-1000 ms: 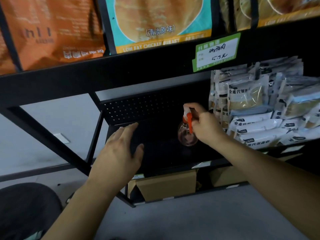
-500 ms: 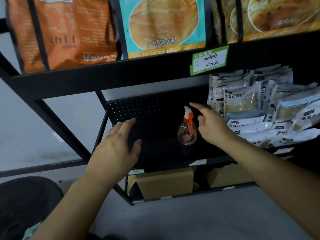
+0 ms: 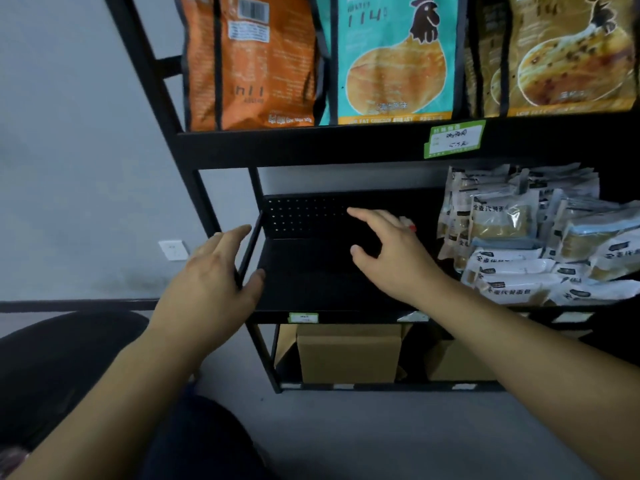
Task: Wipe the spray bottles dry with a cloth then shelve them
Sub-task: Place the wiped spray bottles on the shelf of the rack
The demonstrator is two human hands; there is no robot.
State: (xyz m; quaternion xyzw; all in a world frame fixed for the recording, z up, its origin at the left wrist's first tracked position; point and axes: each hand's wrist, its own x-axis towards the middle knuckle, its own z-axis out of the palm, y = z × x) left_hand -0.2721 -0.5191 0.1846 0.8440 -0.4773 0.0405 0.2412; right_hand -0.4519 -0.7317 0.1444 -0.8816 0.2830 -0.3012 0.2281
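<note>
Left hand is held flat with fingers straight, empty, at the left edge of the black shelf. Right hand is spread wide, empty, above the shelf. Spray bottle is mostly hidden behind it, only the orange-white top seen, beside the white packets.

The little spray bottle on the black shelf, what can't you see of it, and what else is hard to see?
- Small clear spray bottle with orange trigger: head view, nearly all hidden behind the open right hand; only an orange-and-white bit shows.
- Green price label: handwriting too blurred.
- Brown cardboard box: contents closed off.
- Drying cloth: not in view.
</note>
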